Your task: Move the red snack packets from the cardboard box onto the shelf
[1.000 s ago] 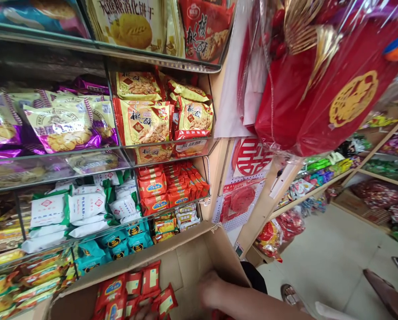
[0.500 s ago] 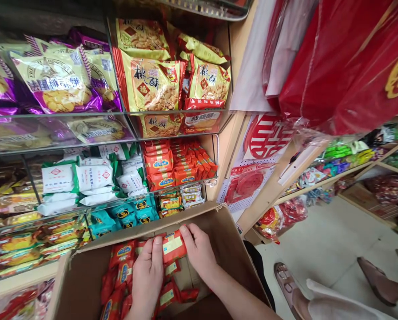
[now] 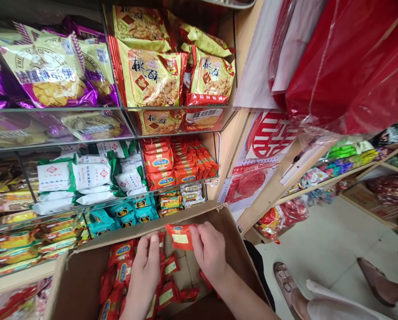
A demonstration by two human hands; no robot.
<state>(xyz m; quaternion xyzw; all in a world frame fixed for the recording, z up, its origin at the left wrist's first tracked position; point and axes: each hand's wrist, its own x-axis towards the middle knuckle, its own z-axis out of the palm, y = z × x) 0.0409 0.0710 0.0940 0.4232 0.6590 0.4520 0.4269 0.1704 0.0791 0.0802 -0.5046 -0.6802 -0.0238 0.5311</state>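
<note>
My right hand (image 3: 210,251) pinches the right end of a small red snack packet (image 3: 181,238) with a pale label, lifted above the open cardboard box (image 3: 230,242). Inside the box and left of it, my left hand (image 3: 145,262) has its fingers pressed together. Red wrapper (image 3: 161,244) shows on both sides of those fingers, and it looks like another packet held there, mostly hidden by the hand. More red packets (image 3: 122,253) are piled in the box around my left hand, and several lie on its bottom between my hands.
Behind the box rises a shelf (image 3: 95,109) with purple, yellow, white, teal and matching red packets (image 3: 159,162). Red bags (image 3: 345,66) hang at upper right. On the floor at right are another person's sandalled feet (image 3: 290,289).
My right hand has moved right and slightly up with the red packet, drawing it away from my left hand. The packet now tilts. My left hand has shifted slightly left.
</note>
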